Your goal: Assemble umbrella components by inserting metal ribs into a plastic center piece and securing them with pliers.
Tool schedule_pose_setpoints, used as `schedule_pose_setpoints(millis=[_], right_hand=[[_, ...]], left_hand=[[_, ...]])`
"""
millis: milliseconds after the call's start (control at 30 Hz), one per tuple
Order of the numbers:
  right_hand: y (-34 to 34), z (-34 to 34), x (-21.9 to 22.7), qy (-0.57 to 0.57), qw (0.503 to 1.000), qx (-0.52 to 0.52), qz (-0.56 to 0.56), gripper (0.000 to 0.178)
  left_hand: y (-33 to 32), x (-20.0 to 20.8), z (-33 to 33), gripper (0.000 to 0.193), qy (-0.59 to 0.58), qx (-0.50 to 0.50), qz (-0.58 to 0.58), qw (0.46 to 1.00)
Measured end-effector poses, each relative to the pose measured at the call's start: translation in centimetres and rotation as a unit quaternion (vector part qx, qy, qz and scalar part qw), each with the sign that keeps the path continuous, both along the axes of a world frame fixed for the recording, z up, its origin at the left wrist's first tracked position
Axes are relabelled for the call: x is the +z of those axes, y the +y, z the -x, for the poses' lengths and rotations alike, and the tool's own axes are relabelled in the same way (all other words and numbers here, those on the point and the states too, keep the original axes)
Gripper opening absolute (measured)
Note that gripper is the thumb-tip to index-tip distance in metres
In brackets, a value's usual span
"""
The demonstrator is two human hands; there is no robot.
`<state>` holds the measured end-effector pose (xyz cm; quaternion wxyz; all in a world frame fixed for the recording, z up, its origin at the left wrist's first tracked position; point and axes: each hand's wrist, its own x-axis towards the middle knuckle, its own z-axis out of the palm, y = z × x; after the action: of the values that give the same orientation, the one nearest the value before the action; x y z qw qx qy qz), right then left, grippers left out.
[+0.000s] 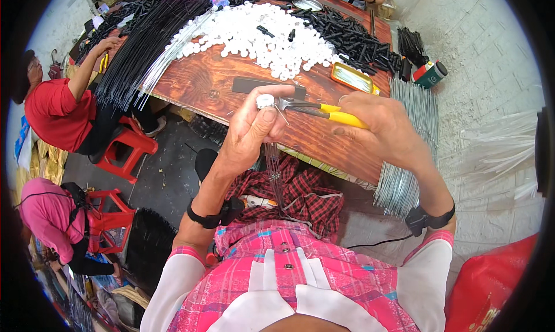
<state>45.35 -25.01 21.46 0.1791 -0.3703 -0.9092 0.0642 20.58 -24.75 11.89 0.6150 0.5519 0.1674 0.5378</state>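
Note:
My left hand is closed around a small white round plastic piece, held up above the table's near edge. Thin metal rods hang in a bundle below that hand toward my lap. My right hand grips pliers with yellow handles. Their jaws are right beside the white piece, at a thin wire sticking out of it; whether they pinch the wire is too small to tell. Behind my hands a dark flat bar lies on the wooden table.
White round pieces are heaped on the table, with black plastic parts on the right and long black rods on the left. A yellow-rimmed tin and grey metal rods lie rightward. Other people sit left, on red stools, and across.

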Motion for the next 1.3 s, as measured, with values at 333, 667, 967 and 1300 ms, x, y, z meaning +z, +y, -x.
schedule_pose_setpoints(millis=[333, 667, 967, 1300], right_hand=[[1.5, -0.9, 2.2, -0.038, 0.987, 0.05, 0.147, 0.025], [2.6, -1.2, 3.8, -0.021, 0.909, 0.019, 0.416, 0.037], [1.2, -0.5, 0.0, 0.069, 0.939, 0.039, 0.336, 0.035], [-0.9, 1.2, -4.5, 0.117, 0.988, -0.01, 0.096, 0.03]], left_hand=[[0.1, 0.1, 0.0, 0.045, 0.007, -0.053, -0.009, 0.999], [0.0, 0.0, -0.1, 0.04, -0.004, -0.071, -0.005, 0.997], [-0.1, 0.3, 0.3, 0.042, 0.037, -0.03, 0.009, 0.999], [0.1, 0.2, 0.7, 0.045, 0.064, 0.001, 0.011, 0.998]])
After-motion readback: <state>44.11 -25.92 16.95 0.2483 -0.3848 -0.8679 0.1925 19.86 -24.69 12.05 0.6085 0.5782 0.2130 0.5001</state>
